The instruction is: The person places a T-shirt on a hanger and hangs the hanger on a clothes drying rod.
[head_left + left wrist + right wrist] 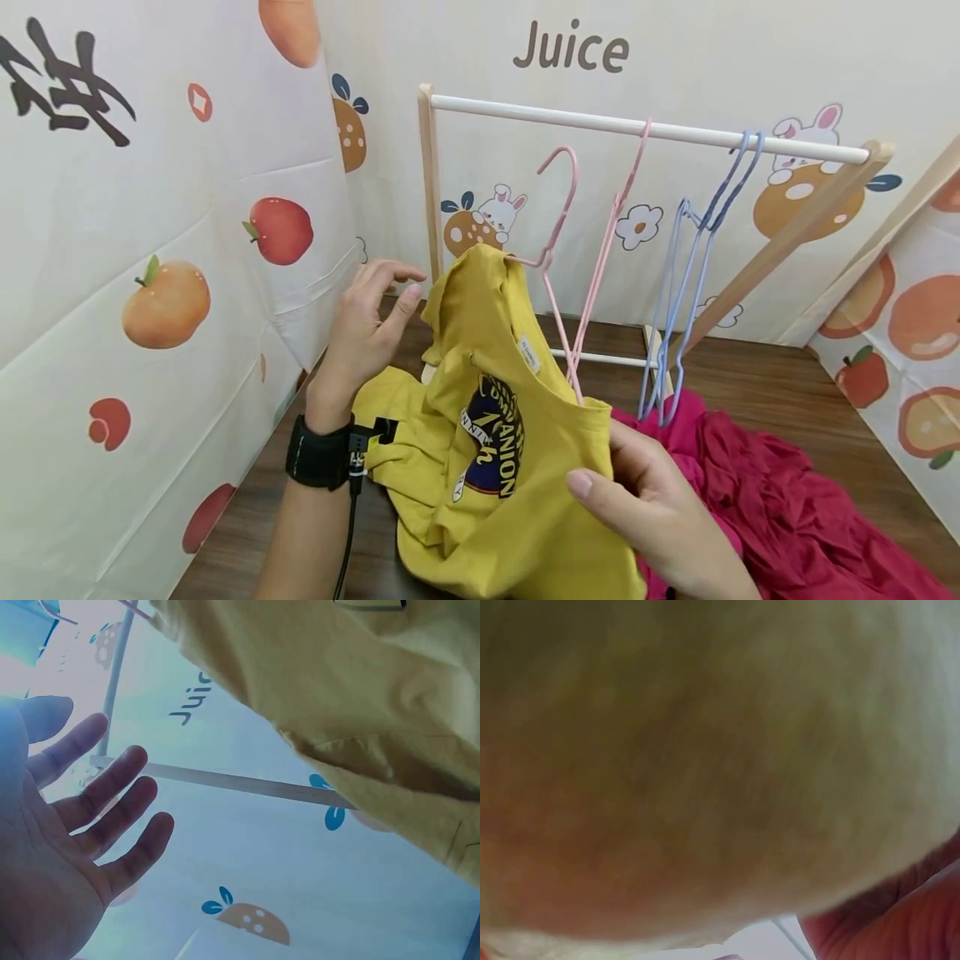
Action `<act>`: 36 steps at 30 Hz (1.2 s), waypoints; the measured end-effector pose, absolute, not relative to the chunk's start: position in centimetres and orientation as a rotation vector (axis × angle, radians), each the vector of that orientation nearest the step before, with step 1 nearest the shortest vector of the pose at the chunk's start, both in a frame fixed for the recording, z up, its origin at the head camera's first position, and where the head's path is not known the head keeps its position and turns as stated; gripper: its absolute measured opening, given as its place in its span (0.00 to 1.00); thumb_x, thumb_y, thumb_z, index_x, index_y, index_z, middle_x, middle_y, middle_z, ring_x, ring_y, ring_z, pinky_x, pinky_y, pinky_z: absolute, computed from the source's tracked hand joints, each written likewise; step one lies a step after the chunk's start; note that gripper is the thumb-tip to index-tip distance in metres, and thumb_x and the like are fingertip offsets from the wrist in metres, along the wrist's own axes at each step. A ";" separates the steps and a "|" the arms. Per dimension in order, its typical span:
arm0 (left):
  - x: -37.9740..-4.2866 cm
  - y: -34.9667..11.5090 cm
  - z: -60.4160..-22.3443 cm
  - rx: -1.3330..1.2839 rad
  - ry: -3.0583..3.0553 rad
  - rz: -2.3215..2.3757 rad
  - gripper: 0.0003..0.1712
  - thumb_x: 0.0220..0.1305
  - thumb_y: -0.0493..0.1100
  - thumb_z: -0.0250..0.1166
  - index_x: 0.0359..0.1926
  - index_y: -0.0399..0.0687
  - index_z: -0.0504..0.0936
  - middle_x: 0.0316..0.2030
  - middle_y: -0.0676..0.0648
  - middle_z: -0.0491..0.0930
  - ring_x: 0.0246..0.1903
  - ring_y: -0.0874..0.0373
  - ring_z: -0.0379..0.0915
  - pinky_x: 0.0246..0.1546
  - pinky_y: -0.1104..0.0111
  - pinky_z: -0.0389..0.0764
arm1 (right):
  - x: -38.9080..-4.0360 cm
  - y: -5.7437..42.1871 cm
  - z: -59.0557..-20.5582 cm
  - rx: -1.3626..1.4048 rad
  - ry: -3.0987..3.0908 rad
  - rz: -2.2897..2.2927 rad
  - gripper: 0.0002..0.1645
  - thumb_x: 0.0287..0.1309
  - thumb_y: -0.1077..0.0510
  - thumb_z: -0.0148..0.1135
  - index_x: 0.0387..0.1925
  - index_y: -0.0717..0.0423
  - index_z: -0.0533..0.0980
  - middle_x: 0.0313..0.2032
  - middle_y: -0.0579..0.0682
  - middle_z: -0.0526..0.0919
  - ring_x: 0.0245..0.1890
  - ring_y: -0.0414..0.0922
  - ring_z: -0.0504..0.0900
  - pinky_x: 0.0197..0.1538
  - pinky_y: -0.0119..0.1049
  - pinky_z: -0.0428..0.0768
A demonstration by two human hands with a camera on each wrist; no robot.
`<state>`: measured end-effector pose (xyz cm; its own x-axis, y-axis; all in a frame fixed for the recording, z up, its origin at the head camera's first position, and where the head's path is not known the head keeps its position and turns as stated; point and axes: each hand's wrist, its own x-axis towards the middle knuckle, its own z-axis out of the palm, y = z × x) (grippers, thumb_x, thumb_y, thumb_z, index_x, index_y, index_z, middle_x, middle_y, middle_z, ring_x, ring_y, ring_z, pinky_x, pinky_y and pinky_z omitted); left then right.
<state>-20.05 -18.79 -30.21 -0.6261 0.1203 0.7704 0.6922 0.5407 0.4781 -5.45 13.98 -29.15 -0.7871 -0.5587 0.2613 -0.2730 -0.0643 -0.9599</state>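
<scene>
My right hand (660, 504) grips the shoulder of a yellow T-shirt (555, 467) with a dark printed badge, its thumb in front and its fingers mostly hidden behind the cloth. A pink clothes hanger (575, 179) sits partly inside the shirt's neck, its hook standing free above the collar. Just off the other shoulder, my left hand (367, 321) is raised, its fingers loosely bent and holding nothing. Spread fingers of that hand show in the left wrist view, apart from the shirt's hanging cloth (360, 682). Blurred cloth (705, 772) fills most of the right wrist view.
Behind the shirt stands a small rack with a white rail (540, 115) and wooden posts. Another pink hanger (636, 167) and blue hangers (705, 229) hang from it. Crumpled magenta-red clothing (780, 492) lies at the right on the dark wooden table (240, 533). Printed backdrops surround it.
</scene>
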 end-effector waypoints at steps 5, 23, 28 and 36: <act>-19.8 -19.0 -30.1 -0.664 -2.092 -1.047 0.11 0.73 0.40 0.60 0.50 0.40 0.83 0.48 0.42 0.82 0.51 0.46 0.74 0.52 0.49 0.75 | -6.2 11.5 -27.8 -0.949 2.068 -1.965 0.20 0.73 0.68 0.48 0.63 0.65 0.72 0.43 0.57 0.84 0.39 0.46 0.89 0.40 0.44 0.88; -18.5 -19.8 -29.2 -0.654 -2.055 -1.125 0.10 0.74 0.40 0.60 0.51 0.42 0.82 0.48 0.44 0.81 0.50 0.52 0.74 0.54 0.55 0.74 | -10.2 4.5 -21.2 -0.823 2.225 -2.106 0.20 0.70 0.60 0.52 0.58 0.67 0.73 0.31 0.53 0.80 0.28 0.42 0.85 0.30 0.38 0.86; -18.3 -19.9 -29.3 -0.659 -2.026 -1.151 0.09 0.74 0.38 0.60 0.50 0.42 0.83 0.47 0.45 0.81 0.49 0.53 0.75 0.54 0.52 0.74 | -12.0 2.4 -20.9 -0.803 2.237 -2.104 0.16 0.68 0.60 0.52 0.52 0.64 0.76 0.27 0.50 0.77 0.25 0.40 0.81 0.28 0.35 0.82; -18.1 -19.9 -29.0 -0.695 -2.005 -1.158 0.07 0.74 0.38 0.59 0.47 0.42 0.82 0.44 0.46 0.80 0.47 0.56 0.76 0.54 0.60 0.75 | -15.6 0.3 -22.3 -0.738 2.261 -2.029 0.13 0.69 0.58 0.53 0.46 0.63 0.76 0.24 0.48 0.74 0.22 0.40 0.78 0.27 0.32 0.79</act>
<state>-18.12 -19.93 -29.02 -0.6041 0.0998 0.7906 0.7346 0.4543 0.5040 -15.62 0.32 -22.28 -0.8884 -0.3513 0.2955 -0.3316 0.0459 -0.9423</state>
